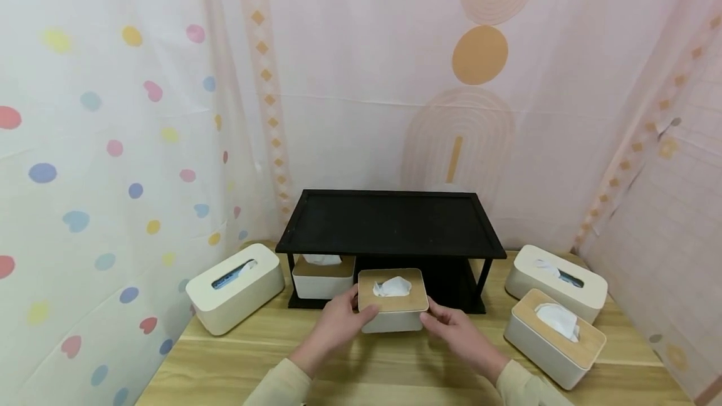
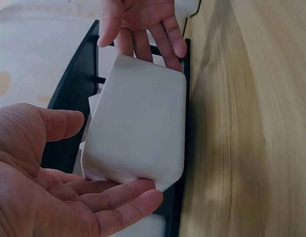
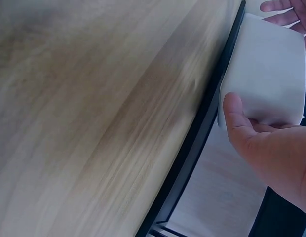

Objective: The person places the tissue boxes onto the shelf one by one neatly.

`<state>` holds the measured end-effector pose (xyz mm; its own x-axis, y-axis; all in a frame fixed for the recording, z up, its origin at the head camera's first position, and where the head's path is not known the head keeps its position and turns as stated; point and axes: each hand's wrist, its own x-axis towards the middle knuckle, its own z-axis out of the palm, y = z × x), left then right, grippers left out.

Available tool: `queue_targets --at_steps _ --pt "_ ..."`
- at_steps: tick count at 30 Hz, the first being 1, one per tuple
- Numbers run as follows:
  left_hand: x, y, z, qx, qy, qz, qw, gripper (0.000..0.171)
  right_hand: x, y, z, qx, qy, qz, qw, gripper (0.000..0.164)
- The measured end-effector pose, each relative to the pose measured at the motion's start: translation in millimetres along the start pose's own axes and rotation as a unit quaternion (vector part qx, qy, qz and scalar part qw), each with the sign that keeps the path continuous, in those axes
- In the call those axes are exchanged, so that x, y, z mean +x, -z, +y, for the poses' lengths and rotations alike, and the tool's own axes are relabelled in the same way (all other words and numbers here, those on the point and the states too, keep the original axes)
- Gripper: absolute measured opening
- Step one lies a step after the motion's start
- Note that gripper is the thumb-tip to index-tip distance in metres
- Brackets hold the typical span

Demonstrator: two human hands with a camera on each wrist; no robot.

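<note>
A small white tissue box [image 1: 392, 321] with a wood-look lid and a tissue poking out is held between both hands before a low black shelf [image 1: 389, 224]. My left hand [image 1: 337, 324] grips its left side; in the left wrist view, fingers [image 2: 118, 197] lie along one side with the thumb apart. On the right side, my right hand [image 1: 459, 334] holds it, and its thumb [image 3: 234, 106] lies near a corner in the right wrist view. Under the shelf top, at the left, sits a similar tissue box [image 1: 324, 285].
A long white tissue box [image 1: 237, 287] stands left of the shelf. To the right are another white one [image 1: 555, 277] and a wood-lidded tissue box [image 1: 555, 337], close together. All rest on a wood-grain table [image 1: 383, 378], with patterned curtains [image 1: 350, 80] behind and at the sides.
</note>
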<state>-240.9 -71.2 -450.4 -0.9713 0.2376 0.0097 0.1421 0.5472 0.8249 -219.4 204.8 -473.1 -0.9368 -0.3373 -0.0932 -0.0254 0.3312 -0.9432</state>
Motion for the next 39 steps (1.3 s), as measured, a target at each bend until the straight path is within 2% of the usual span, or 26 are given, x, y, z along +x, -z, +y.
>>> queue_targets --at_steps 3,7,13,18,20,24,28,33,39 --pt "3.5 0.4 -0.4 0.003 0.021 0.003 0.9998 0.085 4.5 -0.6 0.5 -0.004 -0.004 0.001 1.0 0.074" --pt "6.1 0.0 -2.2 0.004 0.028 -0.001 0.9996 0.086 8.5 -1.0 1.8 -0.014 -0.01 0.008 1.0 0.073" --pt "9.6 -2.8 -8.3 -0.001 0.012 -0.001 0.9999 0.086 10.9 -2.1 3.8 -0.031 -0.008 0.021 0.999 0.067" --pt "12.0 -8.0 -16.9 0.015 -0.031 0.024 0.9991 0.082 12.8 -4.9 5.2 -0.061 -0.001 0.064 0.996 0.062" --pt "12.1 -9.6 -19.6 0.026 -0.042 0.04 0.998 0.079 14.4 -6.3 6.1 -0.081 0.01 0.087 0.993 0.061" --pt "10.7 -10.6 -21.6 0.042 -0.045 0.072 0.9955 0.072 17.4 -8.9 8.2 -0.127 0.035 0.136 0.982 0.06" --pt "10.1 -10.9 -19.6 0.08 -0.058 0.097 0.9904 0.061 19.4 -9.1 8.9 -0.162 0.051 0.172 0.97 0.059" --pt "9.6 -11.9 -17.9 0.134 -0.072 0.121 0.9809 0.053 22.3 -10.2 6.9 -0.186 0.067 0.194 0.961 0.056" --pt "12.5 -14.3 -20.0 0.179 -0.066 0.157 0.969 0.049 25.3 -13.3 3.6 -0.216 0.076 0.212 0.95 0.049"
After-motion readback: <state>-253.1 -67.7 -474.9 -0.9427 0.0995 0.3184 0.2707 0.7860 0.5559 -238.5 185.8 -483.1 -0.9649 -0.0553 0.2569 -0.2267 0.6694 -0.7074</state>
